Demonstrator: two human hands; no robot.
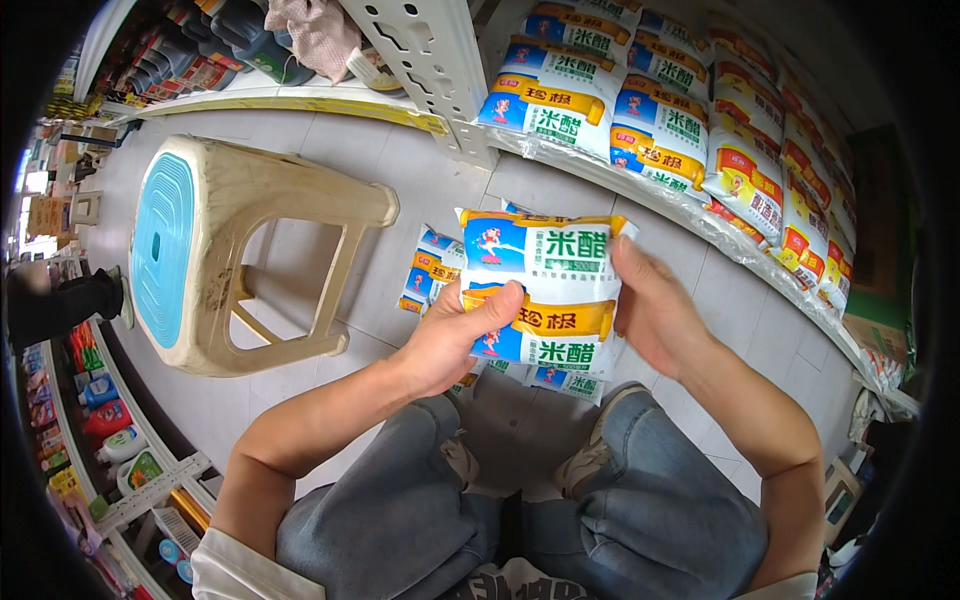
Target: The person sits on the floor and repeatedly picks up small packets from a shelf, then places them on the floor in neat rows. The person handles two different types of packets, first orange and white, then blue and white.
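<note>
In front of me, above my knees, I hold a soft plastic vinegar bag (560, 285) in white, blue and yellow. My left hand (445, 345) is closed on its lower left side, with the thumb lying across the front. On its right edge my right hand (655, 305) presses with thumb on top, its fingers partly hidden behind the bag. Similar bags lie on the floor below; one floor bag (428, 268) shows beside my left hand, and another (568, 384) peeks out under the held one. How many lie hidden there I cannot tell.
At the upper right, stacked vinegar bags (570, 85) and red-yellow bags (745, 180) fill a low shelf. A beige stool (210, 240) with a blue top lies on its side to the left. Dark bottles stand on a shelf (290, 95); a person's dark-clothed leg (70, 300) shows far left.
</note>
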